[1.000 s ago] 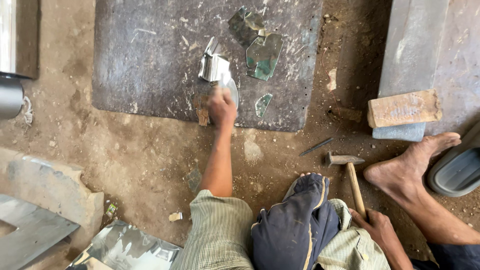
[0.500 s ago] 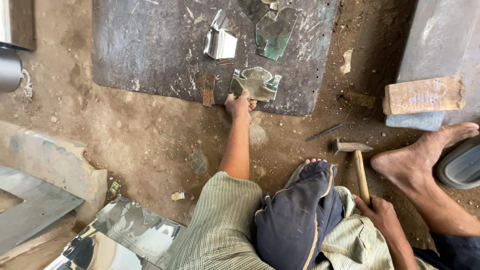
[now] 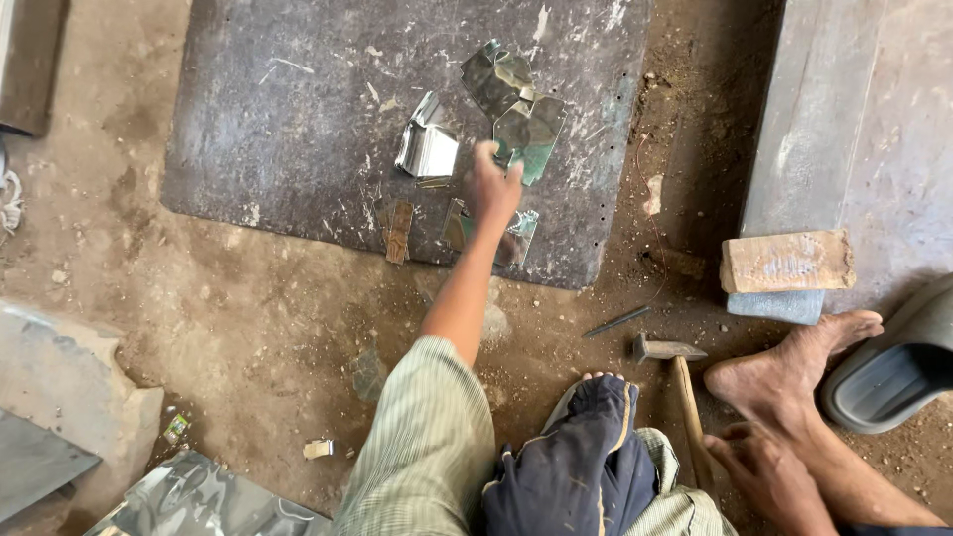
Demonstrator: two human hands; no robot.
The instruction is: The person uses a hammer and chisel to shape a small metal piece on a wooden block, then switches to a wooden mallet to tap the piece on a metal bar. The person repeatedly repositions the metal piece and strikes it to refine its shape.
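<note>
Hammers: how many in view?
1. The hammer lies on the dirt beside the bare foot, its handle under the right hand. Others may be out of frame.

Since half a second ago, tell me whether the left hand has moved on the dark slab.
Yes. The left hand has gone from the dark slab's near edge farther up it, toward the pale folded metal pieces.

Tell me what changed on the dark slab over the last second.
The left hand drew back to the slab's near edge at a shiny metal piece, then stretched forward again toward the greenish sheet-metal pieces; whether it grips one cannot be told. That shiny piece now lies at the near edge. The right hand stays by the hammer; the folded tin piece and wooden block have not moved.
</note>
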